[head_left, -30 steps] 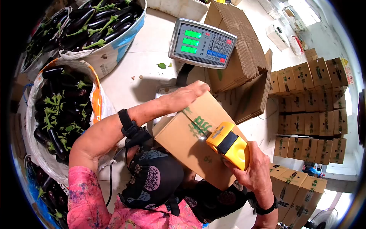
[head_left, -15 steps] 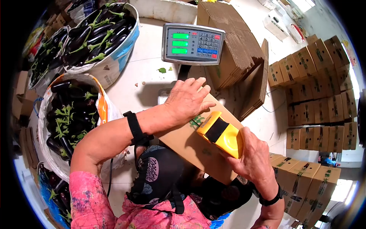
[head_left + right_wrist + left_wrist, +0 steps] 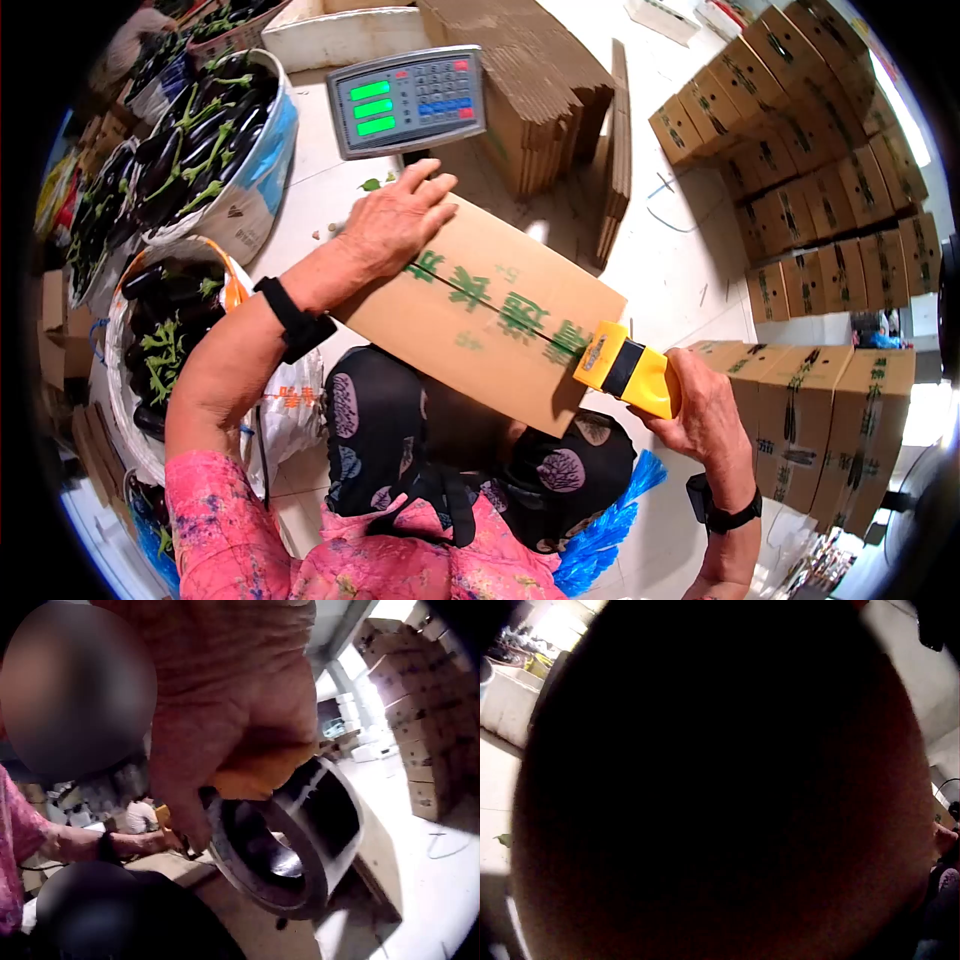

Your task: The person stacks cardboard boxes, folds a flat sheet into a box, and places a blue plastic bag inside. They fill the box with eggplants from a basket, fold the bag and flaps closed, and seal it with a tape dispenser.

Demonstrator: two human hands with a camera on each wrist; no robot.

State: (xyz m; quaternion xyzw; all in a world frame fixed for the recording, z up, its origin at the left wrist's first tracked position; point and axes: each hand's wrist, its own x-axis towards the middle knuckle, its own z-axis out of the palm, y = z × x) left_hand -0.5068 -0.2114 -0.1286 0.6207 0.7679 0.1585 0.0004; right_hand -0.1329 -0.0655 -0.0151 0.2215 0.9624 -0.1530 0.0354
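Note:
A brown cardboard carton with green printed characters lies slanted before the person's knees, its top flaps meeting along a seam. On its upper left end rests the left hand, fingers extended over the edge. The right hand grips a yellow tape dispenser with a black band, its front end at the carton's right edge, on the line of the seam. In the right wrist view a tape roll shows below the right hand. Dark blur from the wrist fills most of the left wrist view.
An electronic scale display with lit green panels stands beyond the carton. Flattened cardboard is stacked behind it. Sacks of eggplants stand at left. Packed cartons rise in rows at right, others nearer. Blue plastic lies by the right leg.
The tape dispenser has moved along the seam from the middle of the carton's top to its right end. The left hand has spread flatter over the left end. The head view has shifted.

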